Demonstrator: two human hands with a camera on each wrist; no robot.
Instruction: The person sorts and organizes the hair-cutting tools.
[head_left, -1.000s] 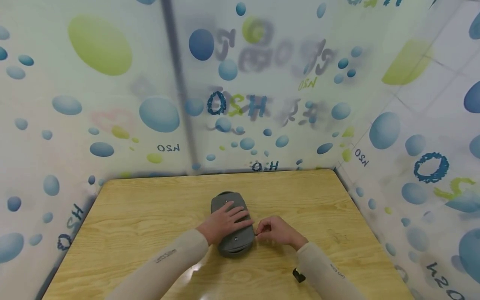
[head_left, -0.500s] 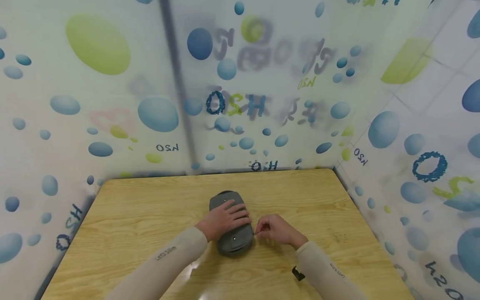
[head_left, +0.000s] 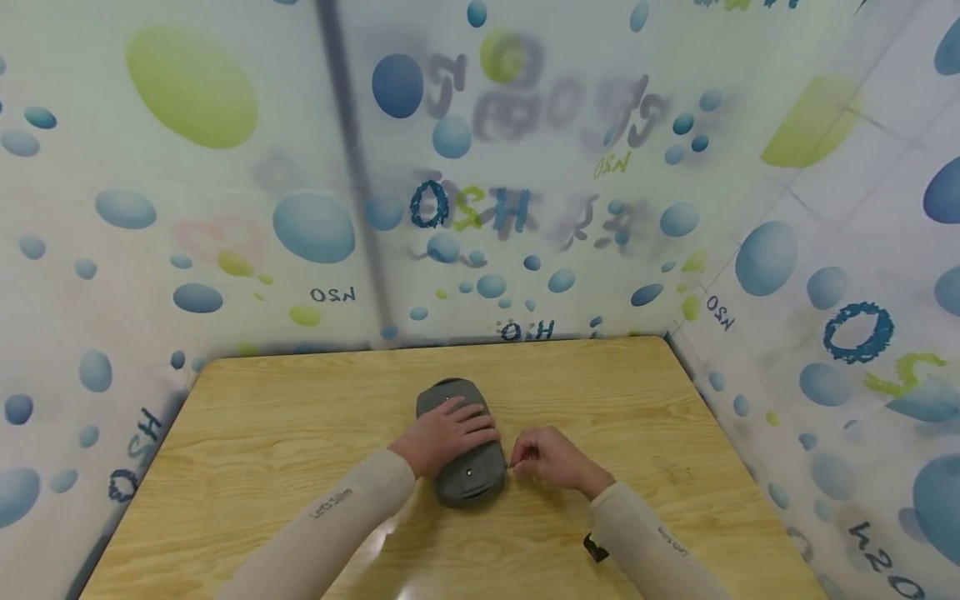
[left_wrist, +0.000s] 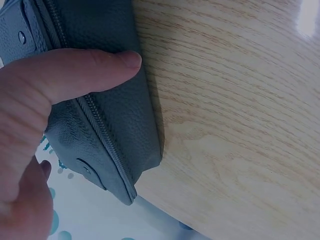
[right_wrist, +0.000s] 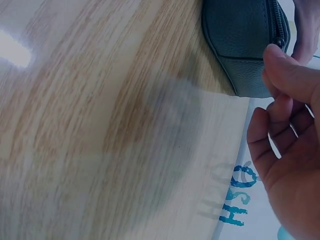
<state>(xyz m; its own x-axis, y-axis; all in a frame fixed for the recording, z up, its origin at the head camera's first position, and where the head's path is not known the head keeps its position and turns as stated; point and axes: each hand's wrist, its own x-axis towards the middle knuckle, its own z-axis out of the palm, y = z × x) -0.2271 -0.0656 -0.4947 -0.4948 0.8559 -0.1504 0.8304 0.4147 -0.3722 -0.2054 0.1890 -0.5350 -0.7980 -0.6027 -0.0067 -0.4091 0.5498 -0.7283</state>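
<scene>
A dark grey leather-like zip pouch point(head_left: 471, 479) with snap studs lies on the wooden table. My left hand point(head_left: 442, 437) rests across its top with the fingers extended. In the left wrist view, the left thumb point(left_wrist: 95, 72) lies straight over the zip point(left_wrist: 102, 127) and down the pouch's side. At the pouch's right edge, my right hand point(head_left: 553, 458) pinches the small zip pull between thumb and forefinger. The right wrist view has the right thumb tip point(right_wrist: 276, 52) right at the end of the visible zip; the pull is mostly hidden there.
The light wooden table point(head_left: 300, 417) reaches back to a wall point(head_left: 247, 183) printed with blue and green drops and lettering. Another patterned wall point(head_left: 862, 400) stands along the right side. A small black piece point(head_left: 596, 547) shows beside the right sleeve.
The pouch has shifted very slightly away across the table, with both hands moving along. The left hand stays on top and the right fingers keep their pinch.
</scene>
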